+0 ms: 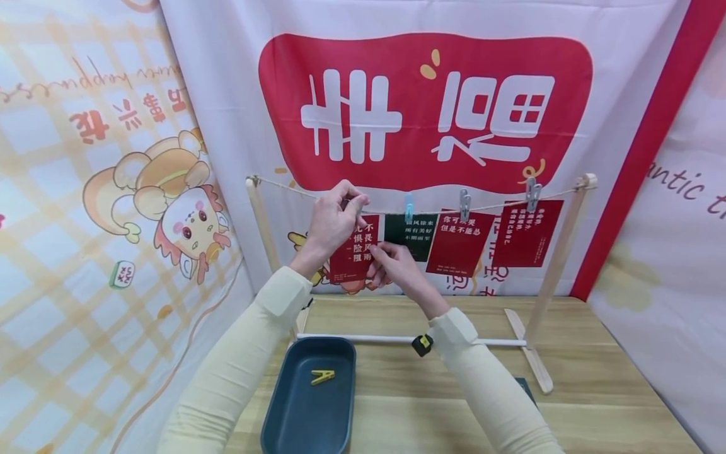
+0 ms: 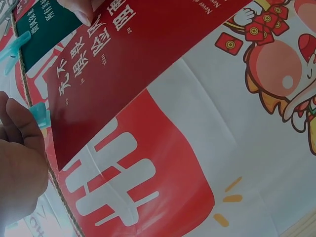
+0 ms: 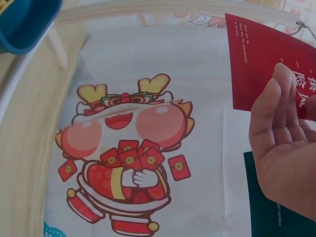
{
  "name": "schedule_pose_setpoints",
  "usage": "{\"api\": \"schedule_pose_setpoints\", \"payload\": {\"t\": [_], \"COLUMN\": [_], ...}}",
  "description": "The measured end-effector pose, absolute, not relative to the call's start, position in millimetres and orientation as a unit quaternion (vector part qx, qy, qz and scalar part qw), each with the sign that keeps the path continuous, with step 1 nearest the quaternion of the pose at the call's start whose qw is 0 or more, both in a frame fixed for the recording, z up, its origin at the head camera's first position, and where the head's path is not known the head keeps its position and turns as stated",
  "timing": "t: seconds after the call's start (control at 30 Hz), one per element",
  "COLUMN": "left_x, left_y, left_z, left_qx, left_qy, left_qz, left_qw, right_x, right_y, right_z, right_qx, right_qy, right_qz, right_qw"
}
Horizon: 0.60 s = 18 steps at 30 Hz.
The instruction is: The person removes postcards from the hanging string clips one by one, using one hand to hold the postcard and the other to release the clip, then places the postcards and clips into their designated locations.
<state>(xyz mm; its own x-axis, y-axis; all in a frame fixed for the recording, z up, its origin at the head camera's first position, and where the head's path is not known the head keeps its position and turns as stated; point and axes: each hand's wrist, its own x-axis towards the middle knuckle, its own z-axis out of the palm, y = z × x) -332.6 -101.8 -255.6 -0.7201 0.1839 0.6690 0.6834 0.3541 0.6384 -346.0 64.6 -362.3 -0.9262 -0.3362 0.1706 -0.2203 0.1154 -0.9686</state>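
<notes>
My left hand (image 1: 336,219) is up at the twine (image 2: 64,197), its fingers pinching a light blue clothespin (image 2: 41,115) at the top edge of a red card (image 2: 108,74) with white characters. Lower down, my right hand (image 1: 395,268) holds the same card by its right side between thumb and fingers; the right wrist view shows the hand (image 3: 289,143) against the card's face. Just right of it a dark green card (image 1: 416,243) hangs from another light blue clothespin (image 1: 409,208). Part of the held card's top is hidden behind my left hand in the head view.
Two more red cards (image 1: 459,246) hang further right from grey clothespins (image 1: 464,205). Wooden posts (image 1: 558,265) carry the twine. On the table (image 1: 408,410) stands a dark blue tray (image 1: 269,422) with a yellow clothespin (image 1: 322,377) inside. A printed cloth backdrop (image 1: 227,75) hangs behind.
</notes>
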Motion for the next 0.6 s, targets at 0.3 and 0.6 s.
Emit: {"api": "schedule_pose_setpoints", "payload": {"t": [0.3,0.6], "left_x": [-331.0,-319.4], "left_y": [-97.8,-97.0], "left_z": [-246.6,-235.4], "left_qx": [-0.275,-0.269], "left_qy": [-0.775,-0.747], "left_qz": [-0.497,-0.532], "left_qw": [0.276,0.294], "right_x": [-345.7,-341.9], "right_y": [63.1,61.1], "right_z": [-363.4,-366.2], "right_qx": [-0.188,-0.193], "right_qy": [0.746,0.751], "right_qz": [-0.637,-0.630], "right_qw": [0.040,0.029]}}
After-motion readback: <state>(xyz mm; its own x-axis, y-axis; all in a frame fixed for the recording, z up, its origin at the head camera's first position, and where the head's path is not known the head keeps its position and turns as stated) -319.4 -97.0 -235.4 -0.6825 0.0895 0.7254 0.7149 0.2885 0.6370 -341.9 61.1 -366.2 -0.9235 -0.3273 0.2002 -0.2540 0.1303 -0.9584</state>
